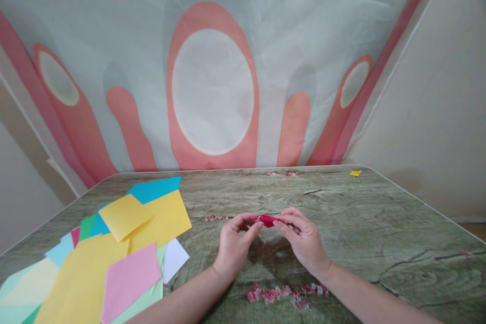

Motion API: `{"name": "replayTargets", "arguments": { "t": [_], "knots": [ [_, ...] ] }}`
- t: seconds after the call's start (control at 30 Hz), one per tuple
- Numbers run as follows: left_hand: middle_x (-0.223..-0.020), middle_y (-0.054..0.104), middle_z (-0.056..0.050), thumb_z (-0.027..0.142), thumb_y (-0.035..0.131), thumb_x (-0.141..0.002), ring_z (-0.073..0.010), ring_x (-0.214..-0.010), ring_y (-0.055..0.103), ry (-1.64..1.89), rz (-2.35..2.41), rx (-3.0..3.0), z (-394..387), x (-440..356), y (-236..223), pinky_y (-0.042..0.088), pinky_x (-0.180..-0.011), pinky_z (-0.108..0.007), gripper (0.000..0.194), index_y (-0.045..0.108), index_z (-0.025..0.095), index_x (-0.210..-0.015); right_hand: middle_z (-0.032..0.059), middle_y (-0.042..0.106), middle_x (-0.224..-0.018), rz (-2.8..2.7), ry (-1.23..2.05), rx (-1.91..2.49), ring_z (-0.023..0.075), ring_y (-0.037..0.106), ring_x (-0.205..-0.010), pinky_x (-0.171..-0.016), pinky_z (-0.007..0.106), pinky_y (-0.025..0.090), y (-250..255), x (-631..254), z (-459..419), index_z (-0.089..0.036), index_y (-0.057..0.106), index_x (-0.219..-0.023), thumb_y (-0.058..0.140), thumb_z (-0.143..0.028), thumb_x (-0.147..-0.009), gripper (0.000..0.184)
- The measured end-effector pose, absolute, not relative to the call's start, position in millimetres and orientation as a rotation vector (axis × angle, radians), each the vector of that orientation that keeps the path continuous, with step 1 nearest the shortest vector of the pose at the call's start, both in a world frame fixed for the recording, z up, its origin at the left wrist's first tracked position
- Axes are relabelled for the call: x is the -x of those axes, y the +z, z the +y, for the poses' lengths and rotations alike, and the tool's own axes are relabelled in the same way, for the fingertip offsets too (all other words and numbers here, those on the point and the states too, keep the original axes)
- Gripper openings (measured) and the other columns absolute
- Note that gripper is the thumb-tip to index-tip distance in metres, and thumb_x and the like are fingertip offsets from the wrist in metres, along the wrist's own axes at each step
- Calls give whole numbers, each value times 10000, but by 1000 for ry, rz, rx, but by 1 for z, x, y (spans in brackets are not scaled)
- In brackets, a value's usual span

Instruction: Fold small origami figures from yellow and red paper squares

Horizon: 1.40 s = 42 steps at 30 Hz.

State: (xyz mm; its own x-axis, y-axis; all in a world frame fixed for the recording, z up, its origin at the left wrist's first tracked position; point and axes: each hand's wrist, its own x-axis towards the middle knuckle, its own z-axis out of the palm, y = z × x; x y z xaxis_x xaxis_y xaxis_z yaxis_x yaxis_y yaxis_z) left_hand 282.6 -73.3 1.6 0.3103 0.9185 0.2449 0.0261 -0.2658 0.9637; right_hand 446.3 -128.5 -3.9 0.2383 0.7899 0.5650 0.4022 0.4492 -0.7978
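Note:
A small piece of folded red paper (268, 220) is held up just above the table, between my two hands. My left hand (237, 243) pinches its left end between thumb and forefinger. From the other side, my right hand (304, 240) grips the right end, thumb below and fingers above. The fingertips cover both ends of the paper, so its full folded shape is hidden.
Loose coloured paper sheets (167, 220) lie in an overlapping pile on the left of the wood-patterned table (379, 223). A small folded yellow paper piece (356, 173) rests near the far right corner. Behind the table hangs a grey and coral printed backdrop (322, 25).

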Motion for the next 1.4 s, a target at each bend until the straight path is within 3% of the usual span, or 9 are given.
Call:
{"name": "replayTargets", "arguments": {
  "t": [0.6, 0.93, 1.13, 1.4],
  "knots": [
    [-826, 705, -63, 297, 682, -721, -175, -756, 628, 1075, 813, -1468, -71, -283, 4, 495, -685, -245, 173, 713, 150, -807, 25, 598, -822, -1424, 336, 1205, 150, 577, -760, -671, 263, 464, -3, -444, -129, -238, 698, -856, 615, -256, -809, 97],
    [-699, 669, -17, 339, 679, -713, -106, -550, 560, 1042, 906, -1517, -74, -282, 6, 435, -519, -194, 202, 663, 141, -750, 39, 618, -828, -1495, 282, 1213, 174, 577, -790, -726, 308, 474, -3, -444, -129, -246, 707, -866, 601, -267, -816, 118],
    [-749, 655, -15, 259, 623, -764, -134, -704, 590, 1098, 863, -1844, -76, -280, 9, 446, -611, -209, 93, 656, 173, -748, 32, 635, -833, -1595, 276, 1221, 186, 555, -834, -764, 339, 449, -1, -445, -129, -268, 708, -880, 613, -247, -812, 119],
    [-799, 632, -21, 210, 591, -788, -148, -751, 568, 1152, 838, -2115, -82, -279, 11, 434, -665, -248, 44, 621, 186, -811, 36, 650, -828, -1641, 287, 1166, 187, 568, -814, -735, 339, 462, 0, -445, -129, -280, 699, -941, 580, -240, -834, 165]
  ]
}}
